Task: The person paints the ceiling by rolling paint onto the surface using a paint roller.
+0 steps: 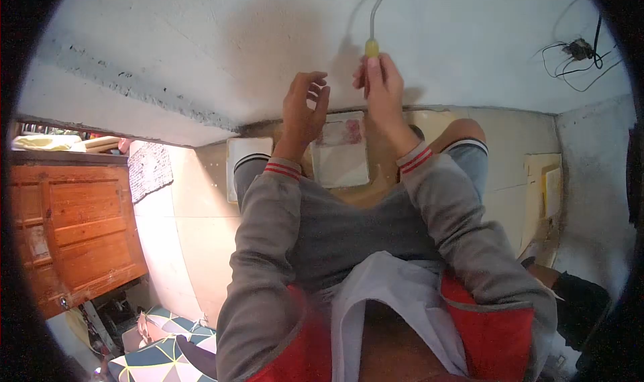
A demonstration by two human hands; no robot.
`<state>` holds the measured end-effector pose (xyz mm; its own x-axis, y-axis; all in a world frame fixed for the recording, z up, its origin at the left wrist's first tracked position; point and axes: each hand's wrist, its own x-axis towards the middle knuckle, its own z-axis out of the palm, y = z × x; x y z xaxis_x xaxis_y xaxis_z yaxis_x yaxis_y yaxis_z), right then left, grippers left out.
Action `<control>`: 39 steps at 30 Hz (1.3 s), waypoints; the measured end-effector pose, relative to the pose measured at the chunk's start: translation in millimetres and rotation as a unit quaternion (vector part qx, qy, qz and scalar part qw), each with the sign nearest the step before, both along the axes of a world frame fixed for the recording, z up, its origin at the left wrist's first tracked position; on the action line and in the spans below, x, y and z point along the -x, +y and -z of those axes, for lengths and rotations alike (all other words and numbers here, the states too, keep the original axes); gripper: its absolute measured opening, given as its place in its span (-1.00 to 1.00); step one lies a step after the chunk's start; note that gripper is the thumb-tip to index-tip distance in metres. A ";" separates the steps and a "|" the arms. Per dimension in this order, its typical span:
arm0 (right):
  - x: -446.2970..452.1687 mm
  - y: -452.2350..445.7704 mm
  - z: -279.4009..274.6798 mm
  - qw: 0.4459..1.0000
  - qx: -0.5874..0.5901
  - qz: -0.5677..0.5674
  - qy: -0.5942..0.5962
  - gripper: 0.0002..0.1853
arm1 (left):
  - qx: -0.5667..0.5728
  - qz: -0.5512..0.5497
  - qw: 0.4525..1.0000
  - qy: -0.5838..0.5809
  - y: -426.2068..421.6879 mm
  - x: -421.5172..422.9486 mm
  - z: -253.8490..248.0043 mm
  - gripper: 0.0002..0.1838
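My right hand is closed around the yellow handle of a paint roller. Its thin bent metal rod runs up along the white wall, and the roller end is outside the view. To the left, my left hand is raised with its fingers loosely bent and apart, holding nothing. Below and between my hands, a shallow white tray with a pinkish-red patch lies on the floor.
Another white rectangular container is beside my left knee. A ledge with a rough edge juts out at left, above a wooden cabinet. Loose black wires stick out of the wall at right. A patterned cloth lies lower left.
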<state>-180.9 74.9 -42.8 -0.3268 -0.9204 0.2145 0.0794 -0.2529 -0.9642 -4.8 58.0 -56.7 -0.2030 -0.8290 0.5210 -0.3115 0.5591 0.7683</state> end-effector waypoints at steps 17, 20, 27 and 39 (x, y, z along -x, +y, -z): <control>4.9 30.7 95.8 0.992 -0.114 0.036 0.037 -0.68 | 0.028 0.009 0.999 0.015 -2.5 -6.2 2.0 -0.68; 8.9 50.0 127.2 0.983 -0.098 0.055 0.144 -0.67 | 0.019 0.007 1.000 0.007 -1.2 -4.1 -0.2 -0.70; 10.4 56.2 160.7 0.986 -0.135 0.034 0.093 -0.68 | 0.024 0.012 1.000 0.006 -1.0 2.6 -0.4 -0.72; -14.6 17.6 24.0 0.998 -0.063 0.027 -0.013 -0.66 | 0.021 0.014 1.000 0.008 1.2 -7.3 -2.6 -0.71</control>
